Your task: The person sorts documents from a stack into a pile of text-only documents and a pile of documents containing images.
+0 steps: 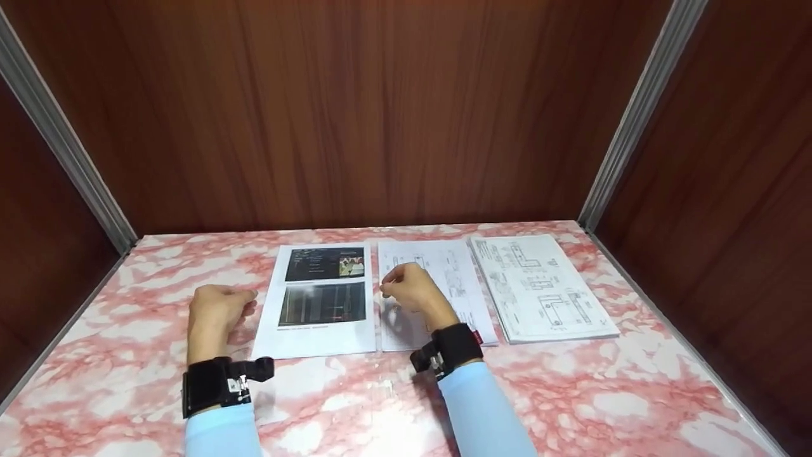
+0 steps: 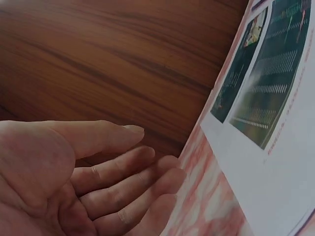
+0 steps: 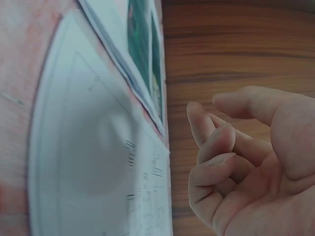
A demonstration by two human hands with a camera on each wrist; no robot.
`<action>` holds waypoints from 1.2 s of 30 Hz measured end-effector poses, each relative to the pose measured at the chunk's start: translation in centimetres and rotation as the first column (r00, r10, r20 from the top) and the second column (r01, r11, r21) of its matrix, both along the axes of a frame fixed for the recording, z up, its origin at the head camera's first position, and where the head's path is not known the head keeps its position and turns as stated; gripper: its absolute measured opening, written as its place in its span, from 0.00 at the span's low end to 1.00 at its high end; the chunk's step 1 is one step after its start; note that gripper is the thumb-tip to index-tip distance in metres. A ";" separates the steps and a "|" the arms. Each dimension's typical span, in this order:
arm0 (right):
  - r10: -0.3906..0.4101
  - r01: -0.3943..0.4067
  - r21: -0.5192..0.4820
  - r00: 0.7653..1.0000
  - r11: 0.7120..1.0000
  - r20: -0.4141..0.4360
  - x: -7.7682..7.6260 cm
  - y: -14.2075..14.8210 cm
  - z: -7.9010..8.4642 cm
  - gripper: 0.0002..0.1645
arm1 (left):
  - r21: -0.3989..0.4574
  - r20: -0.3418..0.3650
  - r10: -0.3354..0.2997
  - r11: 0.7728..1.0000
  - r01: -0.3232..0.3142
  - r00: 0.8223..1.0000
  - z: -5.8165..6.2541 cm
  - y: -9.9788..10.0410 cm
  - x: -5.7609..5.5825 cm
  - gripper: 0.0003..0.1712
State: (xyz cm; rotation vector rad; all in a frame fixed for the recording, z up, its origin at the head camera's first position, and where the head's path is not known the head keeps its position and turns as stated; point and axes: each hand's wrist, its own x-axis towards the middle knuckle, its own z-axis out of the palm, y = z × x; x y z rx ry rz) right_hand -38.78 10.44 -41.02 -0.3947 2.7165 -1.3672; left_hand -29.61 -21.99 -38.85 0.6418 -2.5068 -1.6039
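Note:
My left hand hovers just left of a printed sheet with two dark pictures. In the left wrist view its fingers are loosely bent and the palm holds nothing. My right hand is over a middle stack of paper with line drawings, casting a shadow on it. The right wrist view shows its fingers loosely curled, the thumb apart from them and nothing held. Part of the middle stack is hidden under this hand.
A thicker stack of paper with technical drawings lies to the right. All three lie side by side on a pink marbled table. Brown wood-grain panels with metal corner posts enclose the back and sides.

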 end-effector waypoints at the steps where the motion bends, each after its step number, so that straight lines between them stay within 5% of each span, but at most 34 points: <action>1: 0.012 -0.012 0.012 1.000 1.000 -0.003 0.0 0.1 0.3 0.09 | 0.008 -0.019 0.001 1.000 -0.001 1.000 0.2 0.2 -0.1 0.22; 7: 0.059 -0.058 0.059 0.998 0.997 -0.021 -0.3 1.7 1.3 0.09 | 0.086 -0.129 0.000 0.996 0.011 0.992 1.6 1.4 -0.8 0.19; 15: -0.009 0.007 -0.058 0.999 0.998 -0.031 -0.9 4.9 2.0 0.11 | 0.016 -0.217 0.023 1.000 -0.020 0.976 2.2 3.5 -0.7 0.19; 17: -0.029 0.025 -0.091 0.998 0.996 -0.048 -0.8 6.0 2.4 0.13 | 0.018 -0.293 0.066 0.998 -0.063 0.954 2.2 4.9 -1.0 0.17; 21: -0.071 0.060 -0.107 0.992 0.992 -0.102 -0.7 9.6 3.7 0.15 | 0.045 -0.479 0.143 0.989 -0.139 0.866 2.4 9.9 -2.0 0.12; 24: -0.115 0.102 -0.086 0.980 0.991 -0.160 -0.7 13.8 4.9 0.16 | 0.073 -0.569 0.141 0.990 -0.121 0.810 2.4 15.1 -2.7 0.09; 26: -0.169 0.163 -0.046 0.964 0.986 -0.204 -0.5 17.0 5.6 0.16 | 0.091 -0.598 0.120 0.993 -0.081 0.792 2.3 18.7 -3.1 0.07; 28: -0.239 0.241 -0.024 0.937 0.970 -0.257 -0.3 20.1 5.7 0.17 | 0.100 -0.602 0.098 0.994 -0.047 0.792 1.9 22.1 -3.3 0.06; 31: -0.363 0.378 0.000 0.890 0.926 -0.274 0.3 23.6 5.0 0.18 | 0.116 -0.576 0.059 0.993 0.010 0.815 1.0 26.3 -3.4 0.05; 34: -0.453 0.460 -0.024 0.864 0.888 -0.221 0.6 25.7 3.5 0.19 | 0.107 -0.536 -0.003 0.992 0.072 0.844 0.1 29.4 -3.3 0.05; 36: -0.496 0.499 -0.033 0.849 0.866 -0.180 0.8 26.7 2.6 0.20 | 0.093 -0.530 -0.071 0.986 0.141 0.845 -0.5 31.3 -3.3 0.05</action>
